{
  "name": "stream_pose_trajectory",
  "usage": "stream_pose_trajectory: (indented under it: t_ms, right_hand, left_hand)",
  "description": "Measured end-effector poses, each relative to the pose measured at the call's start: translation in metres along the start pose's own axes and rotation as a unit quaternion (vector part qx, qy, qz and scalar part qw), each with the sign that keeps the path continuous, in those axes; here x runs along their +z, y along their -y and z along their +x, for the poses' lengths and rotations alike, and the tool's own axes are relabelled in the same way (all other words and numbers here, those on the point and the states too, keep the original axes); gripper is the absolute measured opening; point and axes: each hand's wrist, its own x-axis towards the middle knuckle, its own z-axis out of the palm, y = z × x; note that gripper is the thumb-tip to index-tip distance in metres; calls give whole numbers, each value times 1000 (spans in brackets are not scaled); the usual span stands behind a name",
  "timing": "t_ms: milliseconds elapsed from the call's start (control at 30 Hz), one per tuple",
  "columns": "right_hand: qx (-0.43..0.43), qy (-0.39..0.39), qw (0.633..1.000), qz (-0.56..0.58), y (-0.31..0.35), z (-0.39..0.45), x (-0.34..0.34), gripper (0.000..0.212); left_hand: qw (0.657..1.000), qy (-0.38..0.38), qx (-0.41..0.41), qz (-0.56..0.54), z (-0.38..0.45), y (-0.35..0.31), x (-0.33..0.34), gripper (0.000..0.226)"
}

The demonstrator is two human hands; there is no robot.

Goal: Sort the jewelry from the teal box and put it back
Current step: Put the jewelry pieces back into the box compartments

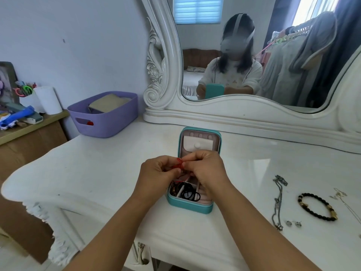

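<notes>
The teal box [188,206] stands open on the white dressing table [109,173], its lid upright with a pink lining. Black hair ties [190,193] and some brownish pieces lie in its compartments. Above the box, my left hand [158,173] and my right hand [205,169] meet and both pinch a small red string piece [180,163]. Laid out on the table to the right are a silver chain necklace [279,200], a black bead bracelet [317,206], two small silver earrings [293,223] and a thin gold chain [340,196].
A large white-framed mirror [234,112] stands at the back of the table. A purple basket [103,114] sits at the back left. Further left, a wooden desk [29,130] holds a paper roll, scissors and clutter.
</notes>
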Motion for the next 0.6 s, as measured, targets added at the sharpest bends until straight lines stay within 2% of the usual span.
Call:
stream_pose_trajectory:
  t_ms: [167,333,467,600]
  right_hand:
    - [-67,6,989,-130,-3,-3,-1,27]
    - [-108,8,970,-218,-8,-3,-1,19]
    - [-109,89,954,-266,-3,-1,-9,27]
    - [-126,187,929,-295,2,-2,-23,37]
  left_hand:
    - [999,-32,12,17,1,2,3,12]
    - [994,-22,43,97,0,6,2,26]
    - [993,55,32,99,-1,7,-4,14]
    - [986,120,24,116,0,8,-13,39]
